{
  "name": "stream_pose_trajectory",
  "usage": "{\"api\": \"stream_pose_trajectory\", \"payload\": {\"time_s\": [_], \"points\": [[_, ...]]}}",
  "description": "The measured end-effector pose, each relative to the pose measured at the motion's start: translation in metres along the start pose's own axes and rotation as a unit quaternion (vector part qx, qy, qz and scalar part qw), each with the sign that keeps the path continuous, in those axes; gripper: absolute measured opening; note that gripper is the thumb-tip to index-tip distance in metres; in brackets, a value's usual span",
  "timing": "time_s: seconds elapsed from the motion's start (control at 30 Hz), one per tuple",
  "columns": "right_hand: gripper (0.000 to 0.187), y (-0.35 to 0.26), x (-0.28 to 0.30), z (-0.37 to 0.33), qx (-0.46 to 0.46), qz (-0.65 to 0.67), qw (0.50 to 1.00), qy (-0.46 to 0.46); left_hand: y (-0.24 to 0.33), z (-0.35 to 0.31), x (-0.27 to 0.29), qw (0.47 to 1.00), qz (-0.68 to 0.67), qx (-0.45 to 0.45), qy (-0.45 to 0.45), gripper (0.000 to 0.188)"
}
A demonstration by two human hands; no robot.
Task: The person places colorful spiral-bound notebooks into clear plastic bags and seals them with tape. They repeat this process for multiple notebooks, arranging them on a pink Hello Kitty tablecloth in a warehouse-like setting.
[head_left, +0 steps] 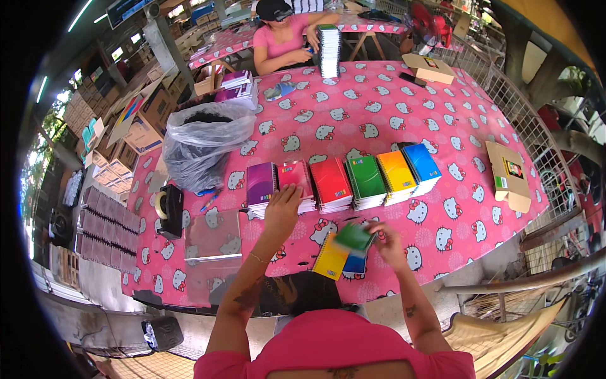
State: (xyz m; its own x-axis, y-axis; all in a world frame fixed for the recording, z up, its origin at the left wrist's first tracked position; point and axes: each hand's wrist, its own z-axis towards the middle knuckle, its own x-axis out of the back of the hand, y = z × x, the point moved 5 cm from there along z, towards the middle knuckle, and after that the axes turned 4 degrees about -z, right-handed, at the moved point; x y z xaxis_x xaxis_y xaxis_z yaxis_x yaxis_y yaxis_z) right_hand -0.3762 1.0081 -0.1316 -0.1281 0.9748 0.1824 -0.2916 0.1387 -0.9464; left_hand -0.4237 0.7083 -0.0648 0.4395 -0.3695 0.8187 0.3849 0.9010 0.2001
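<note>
My left hand point(287, 201) is at the front of a stack of pink spiral notebooks point(293, 172), its fingers bent over the top notebook's near edge. My right hand point(389, 245) grips a small green notebook point(355, 237), slightly blurred by motion. Beneath that one, a yellow notebook point(329, 259) and a blue notebook point(355, 265) lie fanned out near the table's front edge. A row of stacks runs across the table: purple notebooks point(261, 180), the pink ones, red notebooks point(331, 180), green notebooks point(366, 177), yellow notebooks point(396, 170) and blue notebooks point(421, 162).
Left of the row are a tape dispenser point(168, 211), a clear plastic sheet point(213, 237), pens point(208, 197) and a plastic bag point(202, 142) of dark contents. Opened cartons point(508, 177) lie at right. Across the pink-clothed table point(391, 120) a person point(287, 41) handles a tall notebook stack point(329, 54).
</note>
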Motion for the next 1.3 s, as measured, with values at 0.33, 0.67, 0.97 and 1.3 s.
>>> {"api": "stream_pose_trajectory", "payload": {"time_s": [0.33, 0.67, 0.97, 1.3], "points": [[0.033, 0.023, 0.008, 0.036, 0.003, -0.394, 0.919, 0.024, 0.110, -0.002, -0.015, 0.947, -0.098, 0.018, -0.306, 0.044], [0.028, -0.039, 0.078, 0.069, 0.099, -0.345, 0.905, 0.228, 0.068, 0.029, -0.043, 0.997, 0.004, -0.078, 0.005, 0.037], [0.036, 0.027, -0.021, -0.012, 0.051, -0.211, 0.966, -0.143, 0.090, 0.002, 0.018, 0.985, -0.148, -0.087, -0.003, 0.036], [0.064, 0.002, 0.138, 0.111, 0.043, -0.628, 0.749, 0.207, 0.122, -0.062, 0.008, 0.975, -0.168, -0.129, -0.067, 0.027]]}}
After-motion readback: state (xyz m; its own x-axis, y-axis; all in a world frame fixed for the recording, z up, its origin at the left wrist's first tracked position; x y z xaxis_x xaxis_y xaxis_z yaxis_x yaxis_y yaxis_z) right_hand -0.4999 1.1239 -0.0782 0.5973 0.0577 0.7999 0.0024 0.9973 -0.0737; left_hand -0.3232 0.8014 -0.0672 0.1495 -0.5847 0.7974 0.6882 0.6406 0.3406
